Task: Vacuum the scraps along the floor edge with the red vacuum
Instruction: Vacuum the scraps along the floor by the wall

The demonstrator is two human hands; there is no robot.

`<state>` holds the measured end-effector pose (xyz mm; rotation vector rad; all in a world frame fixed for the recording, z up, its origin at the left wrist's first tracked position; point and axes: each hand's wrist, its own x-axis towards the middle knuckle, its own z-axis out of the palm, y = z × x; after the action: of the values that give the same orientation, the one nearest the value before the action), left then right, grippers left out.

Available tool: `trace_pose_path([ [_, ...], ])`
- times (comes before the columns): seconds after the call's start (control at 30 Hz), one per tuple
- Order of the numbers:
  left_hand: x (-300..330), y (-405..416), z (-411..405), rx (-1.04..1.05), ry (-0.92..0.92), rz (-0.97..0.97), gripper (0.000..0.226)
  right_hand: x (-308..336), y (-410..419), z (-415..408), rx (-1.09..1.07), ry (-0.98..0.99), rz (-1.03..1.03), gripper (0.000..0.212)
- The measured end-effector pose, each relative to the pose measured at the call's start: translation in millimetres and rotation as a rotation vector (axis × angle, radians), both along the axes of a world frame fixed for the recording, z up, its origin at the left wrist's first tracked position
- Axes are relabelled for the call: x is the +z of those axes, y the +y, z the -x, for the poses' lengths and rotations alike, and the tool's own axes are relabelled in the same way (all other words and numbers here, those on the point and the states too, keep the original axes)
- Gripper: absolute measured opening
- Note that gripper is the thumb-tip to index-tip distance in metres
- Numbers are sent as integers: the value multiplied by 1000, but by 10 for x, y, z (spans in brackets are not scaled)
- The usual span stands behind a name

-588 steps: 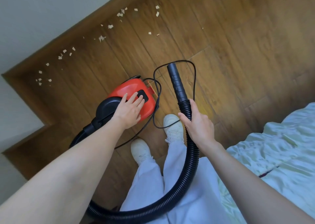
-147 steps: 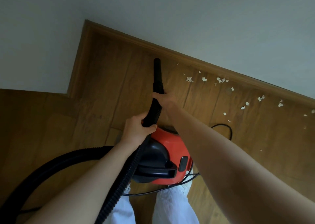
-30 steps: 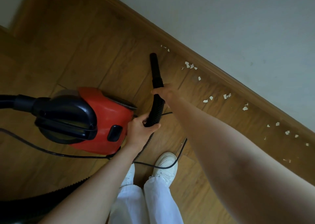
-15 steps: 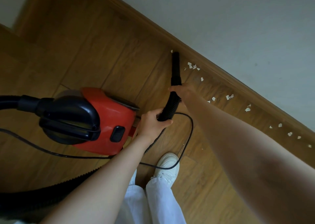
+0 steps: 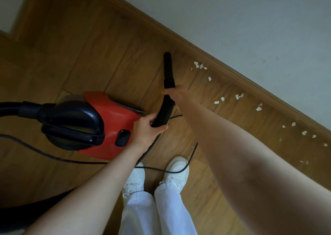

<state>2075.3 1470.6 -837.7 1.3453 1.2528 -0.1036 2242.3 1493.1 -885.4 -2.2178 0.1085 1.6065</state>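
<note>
The red vacuum (image 5: 111,120) with its black top lies on the wooden floor at left. Its black ribbed hose (image 5: 163,113) ends in a smooth nozzle (image 5: 168,68) whose tip sits on the floor, left of the scraps. My left hand (image 5: 148,129) grips the ribbed hose low down. My right hand (image 5: 176,95) holds the hose where it joins the nozzle. White paper scraps (image 5: 198,65) lie along the skirting board (image 5: 232,72), with more scraps (image 5: 239,96) trailing toward the lower right.
A black power cord (image 5: 161,171) loops across the floor in front of my white shoes (image 5: 176,168). The grey wall (image 5: 250,20) runs diagonally above the skirting. The hose loops back along the left edge (image 5: 10,106) and bottom left.
The nozzle has swung back to the left, away from the skirting board and the nearest scraps. The small scraps by the skirting left of that cluster are gone. The vacuum body has stayed put.
</note>
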Motion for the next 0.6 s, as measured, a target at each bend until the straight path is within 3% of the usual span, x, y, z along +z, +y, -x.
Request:
trace_pose_path([
  [0.43, 90, -816, -618, -208, -47, 192, 33, 10, -1303, -629, -176, -145, 163, 41],
  [0.6, 127, -856, -610, -256, -26, 163, 39, 19, -1417, -592, -223, -134, 154, 37],
])
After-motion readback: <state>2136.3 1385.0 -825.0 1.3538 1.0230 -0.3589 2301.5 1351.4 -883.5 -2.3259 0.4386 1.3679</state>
